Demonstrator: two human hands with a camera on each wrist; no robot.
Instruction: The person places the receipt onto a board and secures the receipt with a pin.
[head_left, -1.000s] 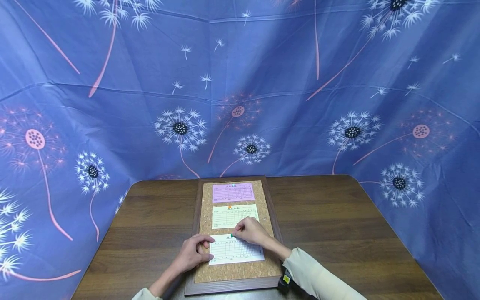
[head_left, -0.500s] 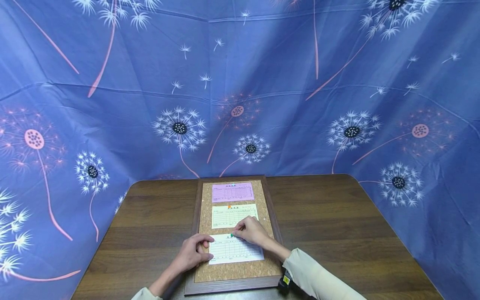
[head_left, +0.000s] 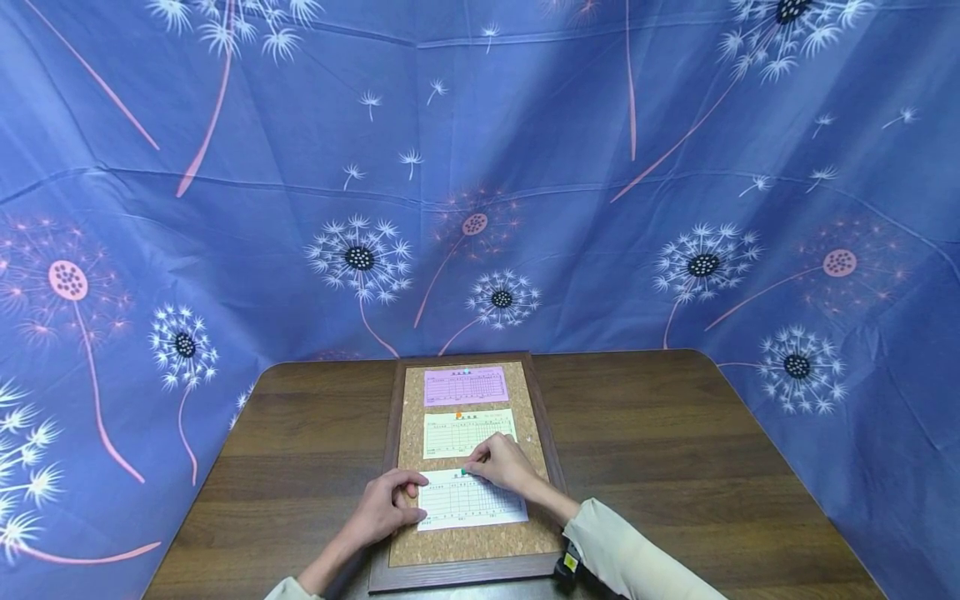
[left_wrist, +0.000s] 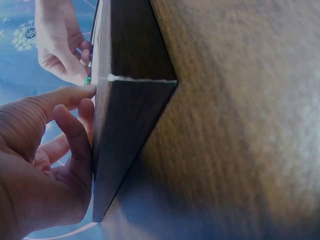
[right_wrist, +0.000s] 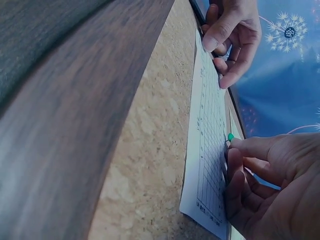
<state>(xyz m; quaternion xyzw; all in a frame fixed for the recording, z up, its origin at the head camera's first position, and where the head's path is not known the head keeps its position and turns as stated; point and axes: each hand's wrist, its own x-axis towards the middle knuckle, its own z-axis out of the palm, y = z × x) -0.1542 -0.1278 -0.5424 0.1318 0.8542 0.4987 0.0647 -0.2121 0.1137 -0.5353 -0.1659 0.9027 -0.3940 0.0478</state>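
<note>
A white printed form slip [head_left: 457, 507] lies on the lower part of a framed cork board [head_left: 450, 547]. At its left edge rests my left hand [head_left: 384, 504], thumb and index finger spread apart with their tips on the paper near the two corners. My right hand [head_left: 504, 463] pinches a green push pin [head_left: 463, 472] between thumb and index finger at the slip's top edge, close to the printed heading. In the right wrist view the green pin head [right_wrist: 230, 136] shows at the fingertips, against the paper; its point is hidden.
Higher on the board are a green form slip [head_left: 450, 440] with an orange push pin [head_left: 459, 414] and a purple form slip [head_left: 465, 387] with a light blue pin [head_left: 467, 371]. The board lies on a wooden table [head_left: 660, 450], before a blue dandelion-patterned cloth [head_left: 570, 250].
</note>
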